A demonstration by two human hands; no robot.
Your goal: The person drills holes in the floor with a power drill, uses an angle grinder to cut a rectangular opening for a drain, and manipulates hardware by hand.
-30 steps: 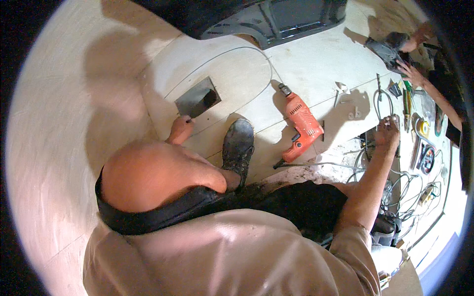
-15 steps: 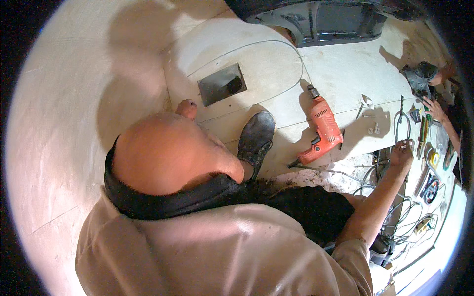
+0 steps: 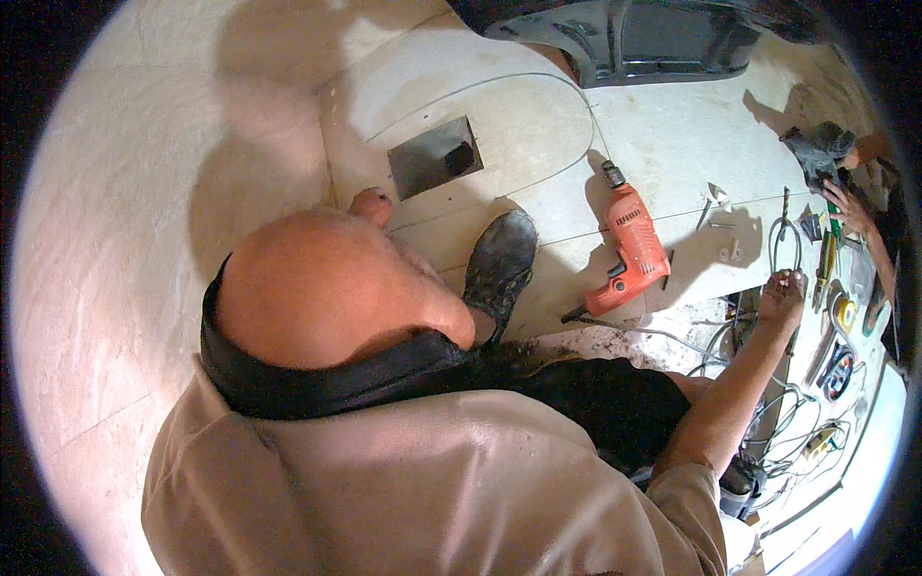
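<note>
My right hand (image 3: pixel 784 300) reaches out at the right, its fingers curled together at the lower end of a dark loop (image 3: pixel 799 240). What is between the fingertips is too small to make out. Just past the loop is a drill bit (image 3: pixel 786 204). Beyond my raised bare knee, part of my left hand (image 3: pixel 371 207) shows as a closed, rounded shape; the rest is hidden. Near it, a rectangular opening (image 3: pixel 434 158) is cut in the pale tiles. An orange corded power drill (image 3: pixel 634 242) lies in the middle, apart from both hands, its chuck pointing away.
A thin cable (image 3: pixel 523 76) curves around the opening toward the drill. Small white parts (image 3: pixel 730 252) lie right of the drill. A co-worker's hand (image 3: pixel 849 207) is over tools at far right. Tangled cords (image 3: pixel 783 418) spread beside my arm. A glossy black object (image 3: pixel 672 43) stands at the back.
The view has shifted slightly, moving the floor and drill a little in the picture. Both of my hands keep nearly the same pose.
</note>
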